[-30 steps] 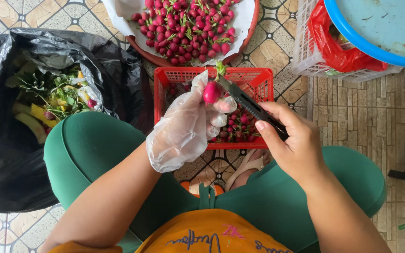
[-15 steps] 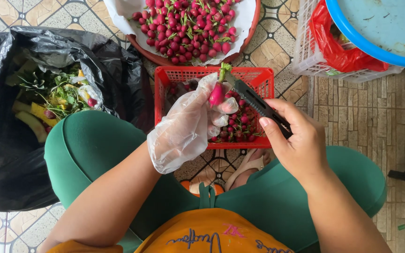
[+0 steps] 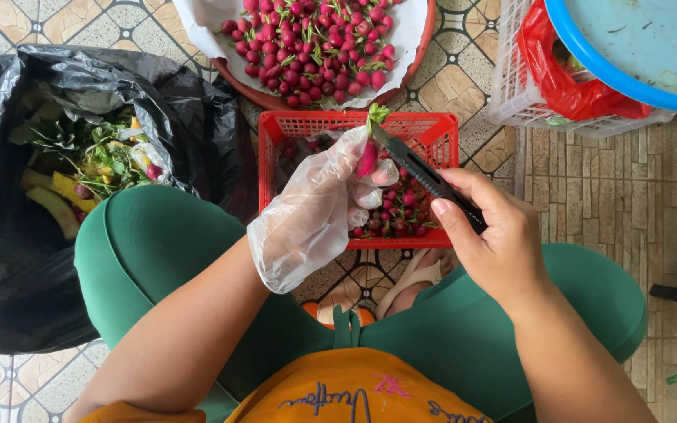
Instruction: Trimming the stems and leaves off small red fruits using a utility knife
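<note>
Red crate (image 3: 432,129) holds pink-red radishes (image 3: 401,205) with green tops. Trousers (image 3: 158,243) are green, shirt (image 3: 354,392) orange. Refuse bag (image 3: 9,258) is black; floor tiles (image 3: 464,78) are tan with dark geometric lines.

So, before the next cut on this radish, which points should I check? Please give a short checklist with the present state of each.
1. Radish pinched firmly in the gloved left hand: ok.
2. Knife gripped in the bare right hand: ok.
3. Blade tip set at the leafy top of the radish: ok.
4. Left fingertips away from the blade edge: not ok, they sit very near it.
5. Red basket directly below the cut: ok.
6. Black scrap bag open, beside the left knee: ok.
</note>
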